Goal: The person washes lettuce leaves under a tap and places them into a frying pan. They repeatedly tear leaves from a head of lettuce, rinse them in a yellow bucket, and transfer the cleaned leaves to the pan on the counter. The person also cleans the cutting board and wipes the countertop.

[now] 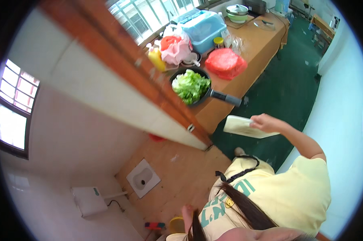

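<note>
My right hand (263, 123) is closed on the edge of a pale, flat cutting board (238, 125), holding it out over the dark green floor beside the table. My left hand (187, 211) hangs low near my body, close to a round yellow object (176, 225) that is partly cut off by the lower edge. Its fingers are too hidden to show whether they touch that object. A dark frying pan (208, 95) heaped with green lettuce leaves (191, 86) stands at the table's near end, its handle pointing toward my right hand.
On the brown table (255, 52) stand a red plastic bag (225, 63), a light-blue lidded box (201, 30), a pink bag (175, 48) and a lidded pot (237, 13). An orange door frame (121, 68) juts in left of the pan. A squat toilet (143, 178) lies in the tiled floor at left.
</note>
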A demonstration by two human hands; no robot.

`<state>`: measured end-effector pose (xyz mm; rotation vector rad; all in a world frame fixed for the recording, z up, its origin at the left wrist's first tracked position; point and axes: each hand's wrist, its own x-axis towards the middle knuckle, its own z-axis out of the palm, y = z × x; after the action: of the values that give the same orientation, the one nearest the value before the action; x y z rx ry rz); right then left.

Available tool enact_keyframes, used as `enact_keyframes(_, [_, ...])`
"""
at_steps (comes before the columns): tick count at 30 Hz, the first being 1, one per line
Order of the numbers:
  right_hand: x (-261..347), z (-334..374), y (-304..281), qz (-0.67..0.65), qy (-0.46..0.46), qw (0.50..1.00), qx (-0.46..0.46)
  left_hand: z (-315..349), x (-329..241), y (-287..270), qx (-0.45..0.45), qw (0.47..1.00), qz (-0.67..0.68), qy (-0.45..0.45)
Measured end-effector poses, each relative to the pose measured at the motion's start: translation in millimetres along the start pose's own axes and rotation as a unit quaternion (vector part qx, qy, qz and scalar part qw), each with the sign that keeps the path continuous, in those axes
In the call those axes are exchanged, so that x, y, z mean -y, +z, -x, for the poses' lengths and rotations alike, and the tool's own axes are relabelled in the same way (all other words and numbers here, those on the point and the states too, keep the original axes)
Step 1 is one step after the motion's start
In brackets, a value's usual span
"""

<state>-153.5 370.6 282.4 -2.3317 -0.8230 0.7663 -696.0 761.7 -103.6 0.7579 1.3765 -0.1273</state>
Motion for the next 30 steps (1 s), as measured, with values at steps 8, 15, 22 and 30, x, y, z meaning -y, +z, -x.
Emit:
enact_keyframes(8, [17.7,-29.6,-134.8,-0.072,-0.129,0.986,0.081,5.6,-65.7,248.1,0.014,0.974,-0.173,0.145])
enact_keyframes(15, [-3.9,-0.5,-224.2,-0.05,-0.122,0.989,0.067,83.1,-189.6,517.2,0.135,0.947,-0.041,0.29])
enact_keyframes(22, [-39.1,73.4,-226.7,-0.034,0.097,0.991,-0.083,52.4,-279.7,666.5,0.287,0.918,0.191,0.197])
enact_keyframes(30, [-132.9,160.7,-230.2,-0.076,0.258,0.919,-0.287,58.7,-287.8,720.4,0.045,0.958,0.165,0.231])
